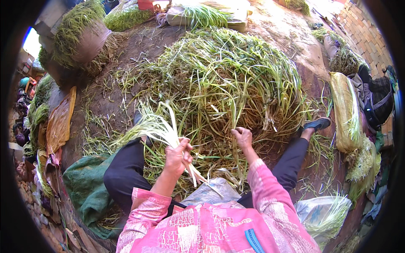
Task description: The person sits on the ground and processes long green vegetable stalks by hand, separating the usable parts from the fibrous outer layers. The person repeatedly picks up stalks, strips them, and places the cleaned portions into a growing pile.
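A large heap of long leafy green stalks (227, 72) lies in front of me between my legs, with brown, withered leaves on its near side. My left hand (178, 155) is closed round a bunch of pale stalks (164, 132); their green tops fan out to the upper left and the whitish ends point down to the right. My right hand (243, 138) pinches a limp, yellowish strand of leaves (234, 151) at the near edge of the heap; the strand hangs down below the fingers. A grey-white sack (210, 191) lies across my lap.
A green mesh sack (85, 186) is beside my left leg. At the right are a white bag (316, 208) with pale stalks on it and a yellow woven sack (345, 110). Another bundle of greens (77, 34) stands at the upper left. Loose leaves litter the brown ground sheet.
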{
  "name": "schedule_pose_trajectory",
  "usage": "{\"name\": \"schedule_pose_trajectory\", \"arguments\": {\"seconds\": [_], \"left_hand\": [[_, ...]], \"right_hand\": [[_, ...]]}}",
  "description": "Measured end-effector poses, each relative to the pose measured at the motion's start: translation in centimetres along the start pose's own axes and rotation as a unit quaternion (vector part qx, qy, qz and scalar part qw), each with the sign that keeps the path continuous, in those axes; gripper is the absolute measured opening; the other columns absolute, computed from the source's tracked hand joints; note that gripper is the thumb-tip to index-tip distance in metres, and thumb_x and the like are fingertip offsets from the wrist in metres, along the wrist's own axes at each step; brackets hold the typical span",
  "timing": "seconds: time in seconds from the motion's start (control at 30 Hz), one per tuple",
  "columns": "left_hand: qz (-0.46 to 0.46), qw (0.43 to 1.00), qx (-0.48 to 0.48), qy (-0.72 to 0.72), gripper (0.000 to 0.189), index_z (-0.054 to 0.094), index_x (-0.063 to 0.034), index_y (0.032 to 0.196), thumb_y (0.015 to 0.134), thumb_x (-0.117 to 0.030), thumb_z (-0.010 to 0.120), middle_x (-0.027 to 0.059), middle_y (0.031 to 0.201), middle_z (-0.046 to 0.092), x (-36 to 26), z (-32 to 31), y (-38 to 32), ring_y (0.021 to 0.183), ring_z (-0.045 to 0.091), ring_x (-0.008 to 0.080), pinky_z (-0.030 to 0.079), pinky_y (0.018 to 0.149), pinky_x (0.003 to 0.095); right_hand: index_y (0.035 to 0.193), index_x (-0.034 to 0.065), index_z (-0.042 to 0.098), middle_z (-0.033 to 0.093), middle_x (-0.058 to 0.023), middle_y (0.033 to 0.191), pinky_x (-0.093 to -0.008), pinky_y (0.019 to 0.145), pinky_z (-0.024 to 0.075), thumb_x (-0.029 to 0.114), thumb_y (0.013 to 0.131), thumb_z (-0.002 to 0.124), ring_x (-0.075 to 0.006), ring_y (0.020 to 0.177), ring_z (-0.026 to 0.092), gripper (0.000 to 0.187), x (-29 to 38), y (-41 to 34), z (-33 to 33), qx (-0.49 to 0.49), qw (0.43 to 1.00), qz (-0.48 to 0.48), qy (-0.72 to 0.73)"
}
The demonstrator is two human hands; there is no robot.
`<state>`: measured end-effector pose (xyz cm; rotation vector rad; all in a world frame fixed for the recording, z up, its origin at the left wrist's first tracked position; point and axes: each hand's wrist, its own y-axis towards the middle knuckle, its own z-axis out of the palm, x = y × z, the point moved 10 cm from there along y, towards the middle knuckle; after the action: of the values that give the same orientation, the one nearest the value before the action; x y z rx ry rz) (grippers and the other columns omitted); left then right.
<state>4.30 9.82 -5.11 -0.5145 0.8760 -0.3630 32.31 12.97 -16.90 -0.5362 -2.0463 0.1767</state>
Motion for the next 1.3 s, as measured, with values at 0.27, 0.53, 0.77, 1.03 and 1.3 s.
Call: {"name": "schedule_pose_trajectory", "arguments": {"seconds": [0.27, 0.53, 0.77, 1.03, 1.3], "left_hand": [[0.027, 0.98, 0.008, 0.197, 0.016, 0.054, 0.0016, 0.091, 0.08, -0.008, 0.061, 0.0087, 0.071, 0.06, 2.8, 0.5, -0.3, 0.033, 0.04, 0.0059, 0.034, 0.029, 0.0209], [0.104, 0.978, 0.013, 0.178, 0.01, 0.055, -0.0011, 0.083, 0.079, -0.007, 0.062, 0.0007, 0.056, 0.052, 0.2, 1.1, -1.5, 0.032, 0.039, 0.0054, 0.033, 0.029, 0.0195], [0.101, 0.992, 0.022, 0.065, 0.008, 0.054, -0.0025, 0.08, 0.08, -0.007, 0.061, 0.0007, 0.054, 0.052, -0.4, 1.6, -2.3, 0.032, 0.04, 0.0059, 0.034, 0.029, 0.0197], [0.19, 0.973, 0.089, 0.097, 0.007, 0.055, -0.0016, 0.087, 0.085, -0.008, 0.055, 0.0123, 0.075, 0.064, -5.3, 2.0, -3.0, 0.034, 0.039, 0.0049, 0.036, 0.032, 0.0187], [0.073, 0.971, 0.189, 0.125, 0.025, 0.05, 0.0011, 0.109, 0.085, -0.004, 0.05, 0.011, 0.074, 0.063, -0.9, 4.3, -3.3, 0.036, 0.041, 0.0039, 0.037, 0.033, 0.0186]], "right_hand": [[0.095, 0.0051, 0.064, 0.064, -0.0081, 0.072, -0.0241, 0.053, 0.0464, 0.013, 0.072, 0.07, -0.0121, 0.059, 0.059, 0.025, 11.4, -13.0, 2.8, 0.052, 0.974, -0.211, 0.067], [0.089, 0.0012, 0.064, 0.062, -0.0039, 0.071, -0.0215, 0.055, 0.0437, 0.014, 0.077, 0.065, -0.0079, 0.062, 0.055, 0.018, 14.3, -14.2, 3.1, 0.049, 0.953, -0.218, 0.205], [0.088, -0.002, 0.06, 0.057, -0.0006, 0.07, -0.0191, 0.051, 0.0382, 0.016, 0.085, 0.058, -0.0043, 0.059, 0.047, 0.019, 9.7, -13.9, 5.4, 0.075, 0.911, -0.032, 0.403], [0.091, 0.0069, 0.062, 0.062, -0.0185, 0.086, -0.0404, 0.067, 0.0478, 0.044, 0.078, 0.057, -0.0313, 0.082, 0.061, 0.04, -6.0, -12.3, 0.1, 0.187, 0.917, 0.066, -0.346], [0.094, 0.0039, 0.063, 0.055, 0.0038, 0.069, -0.0151, 0.047, 0.0346, 0.022, 0.087, 0.054, -0.0009, 0.053, 0.041, 0.022, 11.3, -12.7, 3.7, 0.268, 0.919, -0.072, 0.281]]}}
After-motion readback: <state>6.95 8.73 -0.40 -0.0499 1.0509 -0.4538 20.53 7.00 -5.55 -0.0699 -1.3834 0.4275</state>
